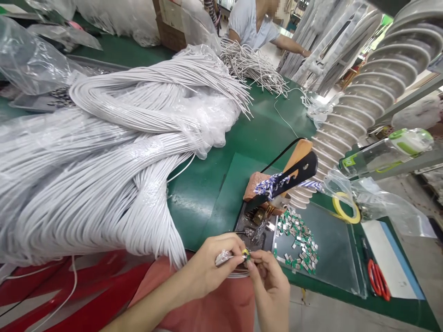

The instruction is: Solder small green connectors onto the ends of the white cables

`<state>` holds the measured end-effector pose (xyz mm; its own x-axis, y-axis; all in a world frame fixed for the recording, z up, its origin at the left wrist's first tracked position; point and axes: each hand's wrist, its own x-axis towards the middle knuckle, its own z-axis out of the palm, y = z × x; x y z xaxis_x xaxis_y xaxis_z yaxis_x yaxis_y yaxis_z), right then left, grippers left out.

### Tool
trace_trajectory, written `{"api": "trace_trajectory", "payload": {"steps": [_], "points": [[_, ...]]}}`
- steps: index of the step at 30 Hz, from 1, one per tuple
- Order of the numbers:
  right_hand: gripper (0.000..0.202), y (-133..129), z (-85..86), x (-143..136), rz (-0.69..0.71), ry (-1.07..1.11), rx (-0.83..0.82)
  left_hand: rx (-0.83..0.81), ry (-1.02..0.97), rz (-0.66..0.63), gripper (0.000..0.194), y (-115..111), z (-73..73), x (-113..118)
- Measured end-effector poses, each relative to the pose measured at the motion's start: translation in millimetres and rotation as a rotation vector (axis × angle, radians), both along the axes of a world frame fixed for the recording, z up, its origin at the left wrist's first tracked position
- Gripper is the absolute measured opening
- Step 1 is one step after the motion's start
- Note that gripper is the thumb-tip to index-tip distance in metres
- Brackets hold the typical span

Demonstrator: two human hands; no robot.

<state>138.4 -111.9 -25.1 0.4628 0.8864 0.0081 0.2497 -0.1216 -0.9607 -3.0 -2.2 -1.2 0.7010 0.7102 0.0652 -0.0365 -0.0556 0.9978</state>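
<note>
Before my body, my left hand (212, 260) is closed around white cables (223, 258), whose cut ends poke out between the fingers. My right hand (272, 281) pinches a tiny green circuit board (248, 258) at its fingertips, right against the left fingertips. A spot of yellow and black shows where the two hands meet; whether wire and board touch there I cannot tell. Just beyond the fingers is a dark tray (266, 242) with a metal-tipped tool in a holder. To the right, many small green-and-silver boards (299, 242) lie scattered on a dark sheet.
Large bundles of white cable (104, 198) cover the left side. A brick (254, 184) has a black handle (297, 173) tied to it. A clear ribbed hose (360, 106) hangs at right, near yellow tape (346, 207), red-handled scissors (379, 279) and a bottle (391, 152). Another person (251, 23) sits across.
</note>
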Motion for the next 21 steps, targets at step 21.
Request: {"api": "trace_trajectory", "payload": {"steps": [21], "points": [[0.013,7,15.2,-7,0.08,-0.365,0.094,0.095,0.104,0.112,0.021,-8,-1.4,6]]}}
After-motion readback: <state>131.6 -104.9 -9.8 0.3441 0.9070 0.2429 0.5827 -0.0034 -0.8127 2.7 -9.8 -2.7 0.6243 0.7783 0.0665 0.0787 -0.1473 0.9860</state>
